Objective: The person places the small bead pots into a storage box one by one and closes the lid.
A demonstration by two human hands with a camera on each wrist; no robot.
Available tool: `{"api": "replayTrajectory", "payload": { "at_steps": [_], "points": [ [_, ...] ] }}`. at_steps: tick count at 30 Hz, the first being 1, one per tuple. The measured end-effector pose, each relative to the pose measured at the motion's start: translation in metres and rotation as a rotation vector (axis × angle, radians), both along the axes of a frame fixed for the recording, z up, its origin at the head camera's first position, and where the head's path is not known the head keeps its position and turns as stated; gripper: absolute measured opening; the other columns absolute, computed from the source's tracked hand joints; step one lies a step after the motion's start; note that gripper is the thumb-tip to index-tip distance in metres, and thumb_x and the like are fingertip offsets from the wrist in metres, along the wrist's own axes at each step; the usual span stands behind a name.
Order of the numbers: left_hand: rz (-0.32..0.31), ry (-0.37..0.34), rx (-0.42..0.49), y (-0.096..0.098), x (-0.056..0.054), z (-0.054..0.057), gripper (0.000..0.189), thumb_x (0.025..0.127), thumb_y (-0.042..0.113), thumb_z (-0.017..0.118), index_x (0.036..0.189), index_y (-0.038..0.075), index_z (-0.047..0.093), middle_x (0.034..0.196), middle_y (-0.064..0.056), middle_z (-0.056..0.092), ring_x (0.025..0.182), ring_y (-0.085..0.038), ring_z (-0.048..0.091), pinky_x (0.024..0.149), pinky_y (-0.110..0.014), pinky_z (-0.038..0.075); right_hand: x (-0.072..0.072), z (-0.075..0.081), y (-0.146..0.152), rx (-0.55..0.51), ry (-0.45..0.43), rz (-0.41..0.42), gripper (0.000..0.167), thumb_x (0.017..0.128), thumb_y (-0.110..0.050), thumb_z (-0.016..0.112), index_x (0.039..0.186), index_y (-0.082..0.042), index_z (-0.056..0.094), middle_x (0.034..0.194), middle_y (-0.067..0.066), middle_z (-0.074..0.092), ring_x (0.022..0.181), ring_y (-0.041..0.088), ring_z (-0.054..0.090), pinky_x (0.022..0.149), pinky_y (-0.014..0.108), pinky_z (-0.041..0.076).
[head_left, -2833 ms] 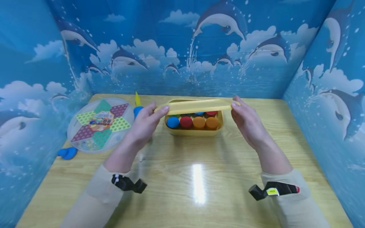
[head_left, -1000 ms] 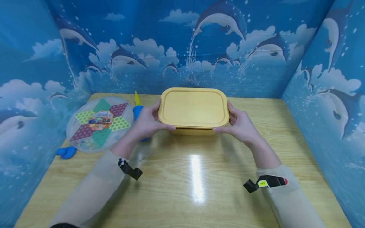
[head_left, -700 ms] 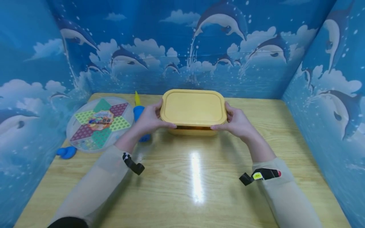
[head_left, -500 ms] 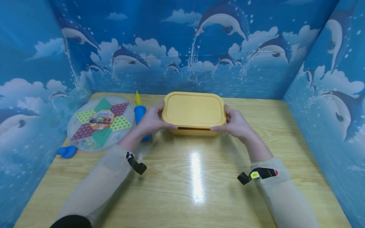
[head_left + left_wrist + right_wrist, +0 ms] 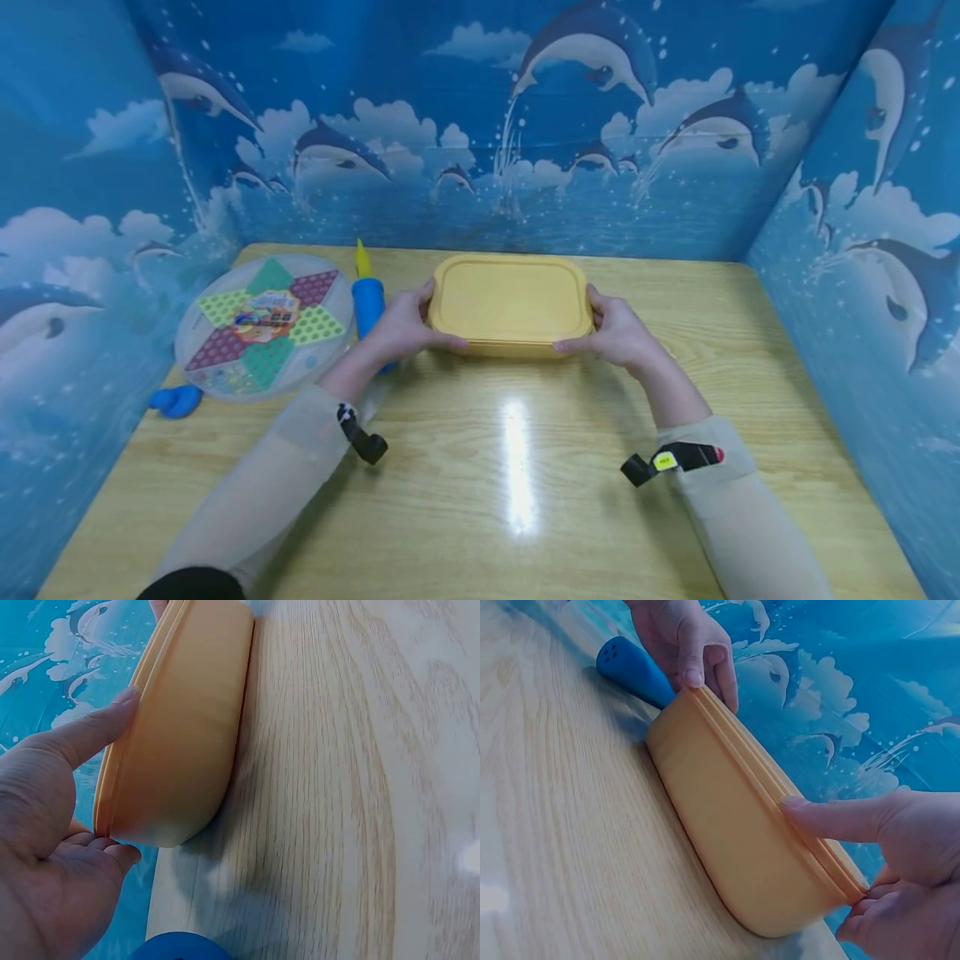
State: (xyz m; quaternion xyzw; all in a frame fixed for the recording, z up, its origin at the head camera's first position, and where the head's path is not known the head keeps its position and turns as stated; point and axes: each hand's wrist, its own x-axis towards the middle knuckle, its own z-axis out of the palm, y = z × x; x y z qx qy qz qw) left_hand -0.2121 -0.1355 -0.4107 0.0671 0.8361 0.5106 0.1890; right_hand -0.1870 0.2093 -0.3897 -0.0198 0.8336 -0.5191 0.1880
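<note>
A yellow lid (image 5: 512,296) lies flat on a yellow rectangular plastic box (image 5: 513,350) at the table's far middle. My left hand (image 5: 408,325) grips the lid's left end, thumb on the front rim and fingers bent at the side. At the opposite end my right hand (image 5: 618,329) holds the lid the same way. In the left wrist view the rim and the box wall (image 5: 191,720) meet closely under my thumb. The right wrist view shows the box's front wall (image 5: 712,795) and both hands on the rim. The box's contents are hidden.
Left of the box stands a blue tube (image 5: 367,304) with a yellow tip, close to my left hand. A round board (image 5: 262,329) with a coloured star lies farther left, a small blue object (image 5: 176,402) beside it. A dolphin-printed curtain (image 5: 480,125) borders the table.
The lid was held tilted above the open box, showing blue, red and orange round tops inside. It has come down, and the gap at the front has closed. Both hands still hold it.
</note>
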Motion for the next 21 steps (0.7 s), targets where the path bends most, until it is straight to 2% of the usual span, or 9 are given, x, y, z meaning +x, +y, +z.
{"api": "replayTrajectory", "payload": {
  "at_steps": [5,12,18,21],
  "points": [
    [0.005,0.011,0.007,0.0003,0.0000,-0.0036,0.144,0.065,0.046,0.102,0.170,0.013,0.008,0.174,-0.009,0.021,0.151,-0.023,0.039,0.117,-0.038,0.043,-0.0006,-0.0032,0.0024,-0.003,0.006,0.009,0.130,0.081,-0.020,0.096,0.167,-0.004,0.000,0.175,0.013,0.000,0.158,0.031,0.019,0.124,0.043,0.030],
    [0.004,0.008,0.017,0.0021,0.0020,-0.0034,0.140,0.069,0.042,0.101,0.170,0.014,0.008,0.174,-0.008,0.021,0.152,-0.022,0.037,0.117,-0.038,0.043,-0.0003,-0.0076,0.0040,-0.007,0.004,0.011,0.128,0.081,-0.019,0.096,0.167,-0.002,0.002,0.174,0.014,0.002,0.157,0.032,0.022,0.123,0.043,0.032],
    [0.002,-0.003,-0.031,0.0018,0.0037,-0.0038,0.138,0.072,0.045,0.098,0.170,0.014,0.007,0.174,-0.008,0.019,0.154,-0.022,0.034,0.117,-0.038,0.043,0.0019,-0.0100,0.0035,-0.013,0.009,0.029,0.127,0.082,-0.018,0.095,0.167,-0.002,0.002,0.175,0.013,0.001,0.158,0.029,0.021,0.122,0.042,0.033],
    [-0.013,0.019,-0.052,0.0008,0.0045,-0.0043,0.136,0.074,0.049,0.096,0.170,0.013,0.007,0.174,-0.008,0.019,0.155,-0.022,0.032,0.119,-0.039,0.040,0.0036,-0.0102,0.0055,0.020,0.032,0.044,0.128,0.082,-0.023,0.095,0.167,-0.002,0.002,0.175,0.014,0.001,0.158,0.030,0.018,0.125,0.044,0.029]
  ]
}}
